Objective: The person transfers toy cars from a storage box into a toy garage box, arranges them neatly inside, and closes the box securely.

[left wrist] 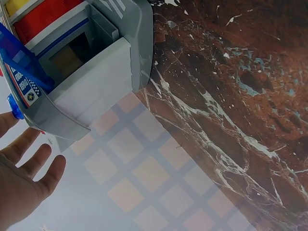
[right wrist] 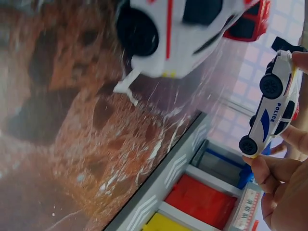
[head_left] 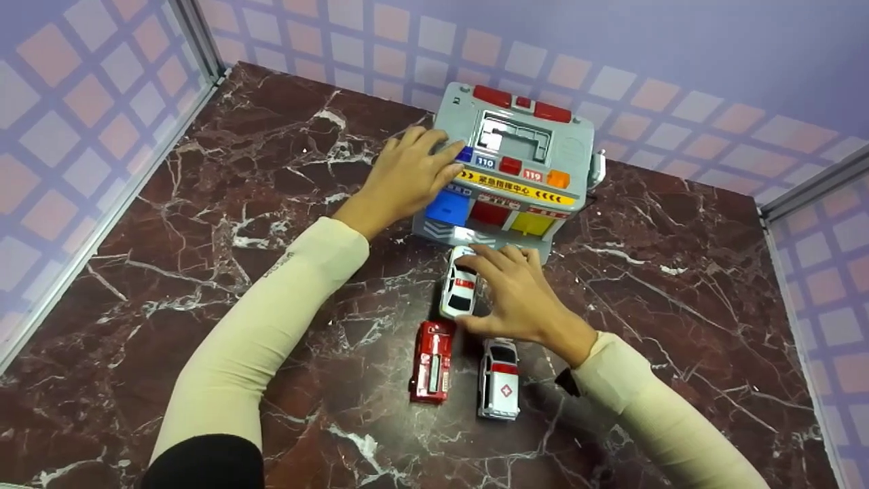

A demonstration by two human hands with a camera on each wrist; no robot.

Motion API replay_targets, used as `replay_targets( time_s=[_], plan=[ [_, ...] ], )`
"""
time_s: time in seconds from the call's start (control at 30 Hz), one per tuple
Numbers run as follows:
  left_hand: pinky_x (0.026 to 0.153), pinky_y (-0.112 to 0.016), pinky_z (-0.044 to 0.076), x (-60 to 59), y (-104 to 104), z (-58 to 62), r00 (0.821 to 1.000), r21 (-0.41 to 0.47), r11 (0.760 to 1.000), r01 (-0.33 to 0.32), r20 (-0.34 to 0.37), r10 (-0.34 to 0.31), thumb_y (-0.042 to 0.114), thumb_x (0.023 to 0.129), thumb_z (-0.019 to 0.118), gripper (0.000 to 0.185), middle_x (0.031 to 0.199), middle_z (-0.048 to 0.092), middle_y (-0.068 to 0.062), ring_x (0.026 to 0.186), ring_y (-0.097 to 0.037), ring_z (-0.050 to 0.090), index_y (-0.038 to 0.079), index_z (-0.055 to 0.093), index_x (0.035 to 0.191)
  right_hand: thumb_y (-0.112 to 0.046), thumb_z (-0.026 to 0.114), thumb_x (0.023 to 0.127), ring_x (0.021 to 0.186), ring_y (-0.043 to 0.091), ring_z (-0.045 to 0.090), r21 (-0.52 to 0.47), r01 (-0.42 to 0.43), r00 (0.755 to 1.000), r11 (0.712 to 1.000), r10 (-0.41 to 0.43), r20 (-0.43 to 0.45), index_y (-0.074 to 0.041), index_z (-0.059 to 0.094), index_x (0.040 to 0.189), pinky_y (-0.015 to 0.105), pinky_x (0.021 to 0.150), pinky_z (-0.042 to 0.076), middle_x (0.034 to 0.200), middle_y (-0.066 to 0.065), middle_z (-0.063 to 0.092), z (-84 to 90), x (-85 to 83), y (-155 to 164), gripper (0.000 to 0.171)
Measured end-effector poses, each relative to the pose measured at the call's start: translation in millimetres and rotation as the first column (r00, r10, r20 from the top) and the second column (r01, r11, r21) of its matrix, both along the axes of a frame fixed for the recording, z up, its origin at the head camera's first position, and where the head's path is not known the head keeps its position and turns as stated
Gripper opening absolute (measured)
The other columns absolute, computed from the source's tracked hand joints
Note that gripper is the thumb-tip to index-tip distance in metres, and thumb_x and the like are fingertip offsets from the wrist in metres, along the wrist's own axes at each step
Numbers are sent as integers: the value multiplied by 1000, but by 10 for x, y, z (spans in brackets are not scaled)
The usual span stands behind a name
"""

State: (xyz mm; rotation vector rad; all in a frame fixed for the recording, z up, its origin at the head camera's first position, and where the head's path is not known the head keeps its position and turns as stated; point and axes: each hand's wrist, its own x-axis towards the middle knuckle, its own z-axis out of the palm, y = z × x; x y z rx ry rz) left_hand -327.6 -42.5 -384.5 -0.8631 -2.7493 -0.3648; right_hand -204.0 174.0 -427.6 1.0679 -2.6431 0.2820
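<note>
Surface: A dark red marble-patterned tabletop (head_left: 204, 224) veined in white, seen from the head camera.
Room: Walls (head_left: 102, 88) of pale violet with a grid of pink and white squares close the table on the left, back and right, joined by metal corner strips.
Toy station: A grey toy garage (head_left: 516, 163) stands at the back of the table, just in front of the rear wall, with red lights on its roof, buttons marked 110 and 119, and blue, red and yellow doors in a row along its front.
Left hand: The left hand (head_left: 407, 178) rests on the station's left top edge, fingers straight and spread over the blue button end, holding nothing; the left wrist view shows the fingers (left wrist: 29, 166) relaxed beside the grey housing.
Right hand: The right hand (head_left: 519, 299) pinches the white police car (head_left: 459, 285) between thumb and fingers; the right wrist view shows "POLICE" on the car's (right wrist: 274, 106) side.
Police car: It sits just in front of the station's doors, nose toward them, touching the hand.
Other cars: A red fire truck (head_left: 432, 361) and a white ambulance (head_left: 499, 377) lie side by side near the wrist, apart from the police car.
Open room: Bare marble stretches wide to the left and right of the cars and toward the near edge.
</note>
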Motion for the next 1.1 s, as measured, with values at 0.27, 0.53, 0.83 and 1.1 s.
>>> replay_targets(
  time_s=[0.27, 0.53, 0.83, 1.1],
  plan=[
    [102, -53, 34, 0, -22, -67, 1000, 36, 999, -6, 7, 5, 54, 97, 22, 55, 143, 40, -8, 131, -30, 32, 28, 37, 143, -69, 60, 68, 98, 25, 50, 34, 0, 999, 999, -1, 35, -20, 53, 126, 43, 79, 33, 131, 9, 54, -117, -264, -55, 76],
    [105, -53, 31, -8, -27, -52, 1000, 26, 1000, -5, 23, 5, 55, 97, 21, 54, 146, 36, -7, 134, -30, 28, 32, 34, 144, -68, 61, 68, 103, 29, 53, 54, 10, 997, 998, -14, 81, -21, 51, 130, 44, 80, 33, 133, 11, 51, -217, -434, -127, 78],
    [103, -52, 34, -11, -11, -43, 1000, 31, 1000, 3, -4, -3, 54, 97, 22, 54, 145, 37, -7, 134, -29, 28, 29, 37, 143, -68, 61, 68, 94, 27, 52, 124, 45, 995, 991, -56, 87, -21, 51, 128, 41, 77, 33, 123, 8, 56, -280, -602, -217, 78],
    [104, -51, 33, -4, -14, -49, 1000, 46, 999, 5, 5, -5, 54, 97, 21, 55, 145, 37, -7, 134, -29, 28, 28, 37, 143, -67, 63, 69, 92, 28, 52, 137, 54, 992, 989, -69, 104, -19, 49, 132, 41, 77, 33, 119, 9, 58, -343, -698, -235, 80]
  ],
)
